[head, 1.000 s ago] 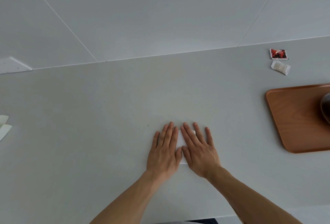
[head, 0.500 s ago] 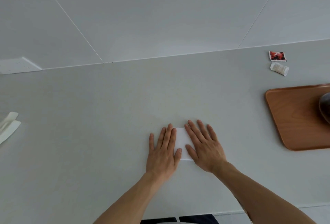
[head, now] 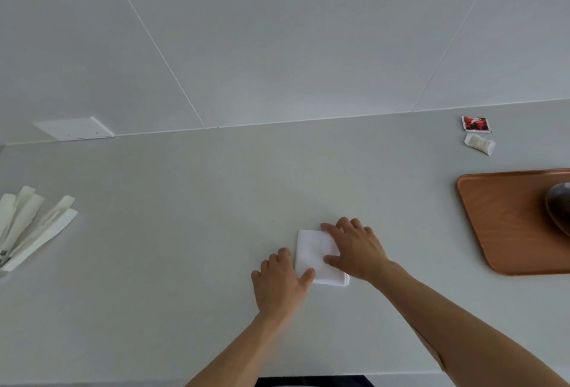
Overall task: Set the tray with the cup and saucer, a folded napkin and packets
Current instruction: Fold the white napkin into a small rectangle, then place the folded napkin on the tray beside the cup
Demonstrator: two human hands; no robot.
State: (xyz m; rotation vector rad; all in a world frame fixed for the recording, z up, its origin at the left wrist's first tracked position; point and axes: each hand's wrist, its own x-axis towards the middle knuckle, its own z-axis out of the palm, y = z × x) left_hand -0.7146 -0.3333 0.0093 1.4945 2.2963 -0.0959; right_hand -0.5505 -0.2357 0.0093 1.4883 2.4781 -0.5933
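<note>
While both hands lie flat, grip open, right hand (head: 357, 251) presses napkin (head: 314, 255); left hand (head: 282, 283) touches its near-left edge on tabletop (head: 185, 232).

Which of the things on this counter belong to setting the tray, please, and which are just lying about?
For the job: napkin, wooden tray, dark dish on the tray, red packet, white packet.

Lying about: long white wrappers, wall socket plate.

Matt grey counter (head: 216, 201), smooth wooden tray (head: 499, 217), white paper napkin (head: 311, 251).
</note>
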